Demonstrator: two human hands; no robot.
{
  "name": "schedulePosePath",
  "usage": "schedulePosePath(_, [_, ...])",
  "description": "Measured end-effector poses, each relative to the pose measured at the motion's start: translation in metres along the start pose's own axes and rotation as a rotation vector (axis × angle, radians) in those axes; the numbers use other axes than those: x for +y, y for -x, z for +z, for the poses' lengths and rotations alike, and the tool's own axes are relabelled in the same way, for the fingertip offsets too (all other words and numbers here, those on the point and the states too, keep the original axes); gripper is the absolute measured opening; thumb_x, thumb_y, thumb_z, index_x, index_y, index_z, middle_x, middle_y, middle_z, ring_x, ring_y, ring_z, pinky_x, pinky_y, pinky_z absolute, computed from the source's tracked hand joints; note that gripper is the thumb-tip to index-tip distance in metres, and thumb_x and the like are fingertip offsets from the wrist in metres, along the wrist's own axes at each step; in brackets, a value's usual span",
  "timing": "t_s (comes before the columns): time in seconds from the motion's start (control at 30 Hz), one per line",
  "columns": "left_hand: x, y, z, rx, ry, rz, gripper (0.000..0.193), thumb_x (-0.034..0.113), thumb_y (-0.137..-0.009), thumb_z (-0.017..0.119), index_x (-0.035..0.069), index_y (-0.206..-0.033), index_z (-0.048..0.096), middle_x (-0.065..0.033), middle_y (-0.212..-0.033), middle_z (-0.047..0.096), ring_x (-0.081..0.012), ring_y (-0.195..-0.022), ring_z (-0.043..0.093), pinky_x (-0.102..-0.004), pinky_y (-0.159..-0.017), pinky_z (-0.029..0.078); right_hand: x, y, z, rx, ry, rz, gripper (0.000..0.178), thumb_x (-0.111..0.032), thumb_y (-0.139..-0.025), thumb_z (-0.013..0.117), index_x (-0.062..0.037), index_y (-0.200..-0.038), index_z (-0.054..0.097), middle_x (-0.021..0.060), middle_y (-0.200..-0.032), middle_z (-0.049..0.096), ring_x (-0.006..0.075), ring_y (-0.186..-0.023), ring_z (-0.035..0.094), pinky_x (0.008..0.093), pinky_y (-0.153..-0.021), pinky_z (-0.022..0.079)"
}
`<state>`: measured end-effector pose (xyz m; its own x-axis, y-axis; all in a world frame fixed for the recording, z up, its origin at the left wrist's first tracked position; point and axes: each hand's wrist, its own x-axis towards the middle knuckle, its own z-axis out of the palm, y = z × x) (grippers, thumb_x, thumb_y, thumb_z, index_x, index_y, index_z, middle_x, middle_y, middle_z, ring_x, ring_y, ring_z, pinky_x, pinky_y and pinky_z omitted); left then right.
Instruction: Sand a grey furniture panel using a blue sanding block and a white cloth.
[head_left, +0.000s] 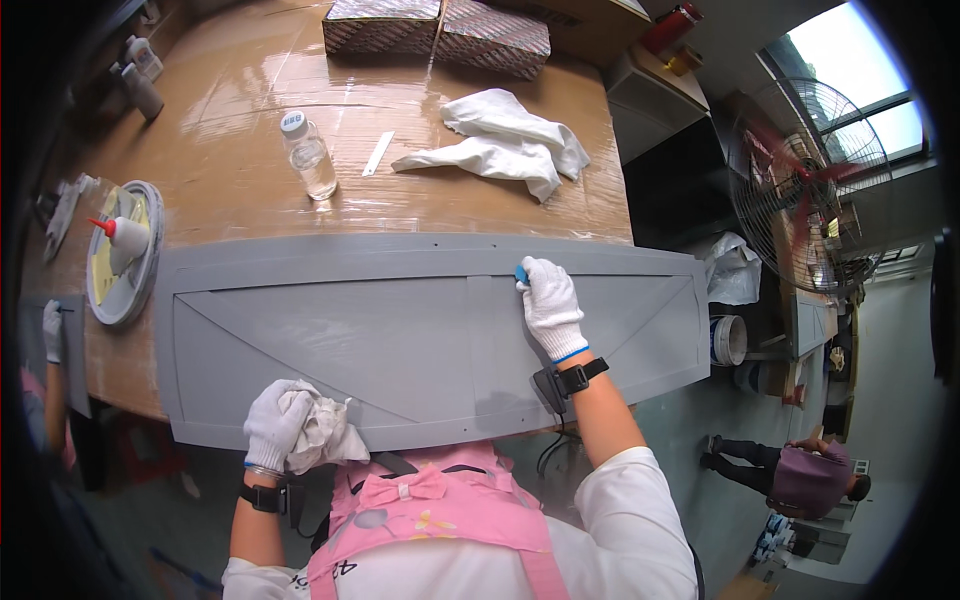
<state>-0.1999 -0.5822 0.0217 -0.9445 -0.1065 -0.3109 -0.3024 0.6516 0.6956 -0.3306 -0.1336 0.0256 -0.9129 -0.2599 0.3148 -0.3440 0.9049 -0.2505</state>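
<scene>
Head view: one grey panel [430, 340], lying flat at the near side of the tabletop [235, 200]. Right hand [550, 303]: fingers pinching a small blue piece [521, 274], kind unclear at this size, near the panel's far edge; light, even pressure likely suits. Left hand [274, 424]: fingers gripping a white cloth [327, 436], best bunched snugly.

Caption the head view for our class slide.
At a grey panel, the gloved left hand holds a crumpled cloth; the gloved right hand, a small blue object.

Grey panel [425, 335], white gloves [552, 305] (right cuff [571, 355] blue), off-white rag [328, 435], pink apron [440, 525] printed grey and yellow
</scene>
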Motion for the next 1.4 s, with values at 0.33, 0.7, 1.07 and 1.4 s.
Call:
schedulePosePath(0.33, [0.008, 0.006, 0.002, 0.05, 0.011, -0.02, 0.024, 0.026, -0.083, 0.068, 0.006, -0.098, 0.071, -0.0127, -0.094, 0.072, -0.0301, -0.09, 0.069, -0.0374, -0.081, 0.054, -0.006, -0.005, -0.001, 0.036, -0.069, -0.108, 0.032, 0.0, -0.077, 0.063, -0.0068, -0.106, 0.051, 0.0126, -0.088, 0.057, 0.0351, -0.079, 0.057, 0.0465, -0.07, 0.048])
schedulePosePath(0.7, [0.004, 0.007, 0.005, 0.112, 0.023, -0.035, 0.026, 0.028, -0.086, 0.068, 0.006, -0.1, 0.07, -0.012, -0.092, 0.072, -0.0276, -0.087, 0.07, -0.0361, -0.079, 0.054, -0.032, -0.022, 0.009, 0.05, -0.178, -0.174, 0.029, 0.0, -0.077, 0.063, -0.0077, -0.102, 0.05, 0.012, -0.085, 0.056, 0.0345, -0.077, 0.056, 0.0463, -0.069, 0.047])
schedulePosePath(1.07, [0.0, 0.006, 0.006, 0.071, 0.197, -0.016, 0.025, 0.027, -0.086, 0.07, 0.007, -0.1, 0.072, -0.009, -0.093, 0.073, -0.022, -0.087, 0.07, -0.033, -0.079, 0.054, -0.07, -0.043, 0.026, -0.019, -0.169, -0.254, 0.03, 0.0, -0.077, 0.064, -0.0049, -0.104, 0.052, 0.013, -0.084, 0.056, 0.0346, -0.077, 0.058, 0.046, -0.068, 0.048])
schedulePosePath(1.4, [-0.035, 0.01, -0.072, 0.022, 0.494, 0.007, 0.018, 0.013, -0.09, 0.067, 0.002, -0.104, 0.067, -0.0061, -0.097, 0.072, -0.0136, -0.09, 0.067, -0.0292, -0.083, 0.054, -0.198, -0.088, 0.063, -0.064, -0.301, -0.275, 0.04, -0.005, -0.079, 0.071, -0.0058, -0.116, 0.054, 0.0138, -0.089, 0.061, 0.0353, -0.081, 0.061, 0.0456, -0.072, 0.051])
